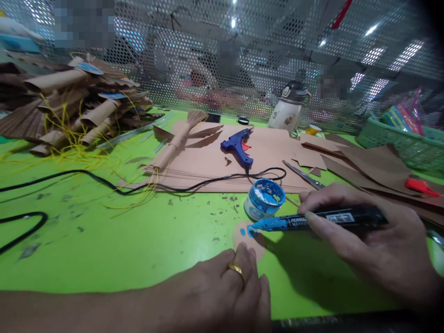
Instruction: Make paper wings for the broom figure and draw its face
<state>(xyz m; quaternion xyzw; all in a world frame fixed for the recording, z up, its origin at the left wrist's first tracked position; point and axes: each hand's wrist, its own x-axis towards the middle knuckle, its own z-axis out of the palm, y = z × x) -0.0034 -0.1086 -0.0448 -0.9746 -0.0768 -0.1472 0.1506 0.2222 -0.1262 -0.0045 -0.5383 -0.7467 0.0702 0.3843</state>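
In my right hand (367,231) is a black permanent marker (333,218), its front end coated in blue paint. The marker's tip meets a small brown paper circle (239,237) that bears fresh blue marks. With bent fingers held together, my left hand (239,282) presses the lower edge of this circle against the green table; a gold ring (236,268) is on one finger. Just behind the circle stands an open jar of blue paint (264,199), its inner wall smeared with blue and white.
A blue glue gun (239,147) and a rolled paper figure (175,141) lie on stacked brown sheets (270,138). Scissors (303,175), paper scraps, a green basket (398,141) and a bottle (287,108) sit rightward. Paper figures (69,101) pile left; a black cord (100,178) crosses the table (114,249).
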